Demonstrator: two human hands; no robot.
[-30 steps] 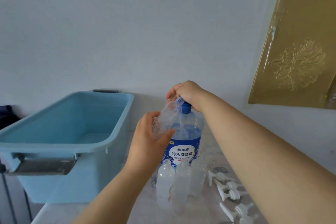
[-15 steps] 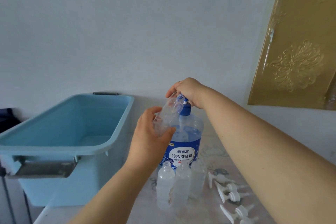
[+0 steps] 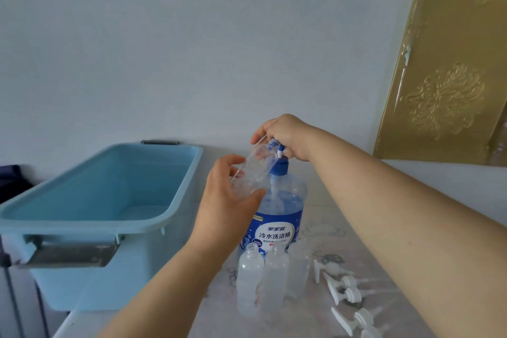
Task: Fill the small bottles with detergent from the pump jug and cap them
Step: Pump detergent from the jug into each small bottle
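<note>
Small bottle (image 3: 252,170) held to spout of pump jug (image 3: 277,217).
Tilted, at 10 o'clock of jug neck, gripped round by left hand (image 3: 227,200); right hand (image 3: 285,134) curled over pump head (image 3: 273,143). Three uncapped bottles (image 3: 248,282) at jug's 6 o'clock, pump caps (image 3: 343,285) at 4, blue tub (image 3: 109,200) at 9.

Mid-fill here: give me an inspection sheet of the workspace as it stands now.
Surface: patterned tabletop, no spill seen.
Job's things: pump jug partly full; held bottle tilted, mouth at the spout; three standing bottles uncapped in front of the jug; white caps lying loose to their right.
Clutter: blue tub left of the jug, contents unclear.
Grippers: left hand grips the held bottle; right hand curls over the pump head.
Cables: nothing seen.
Surroundings: pale wall; gold embossed panel at right.
</note>
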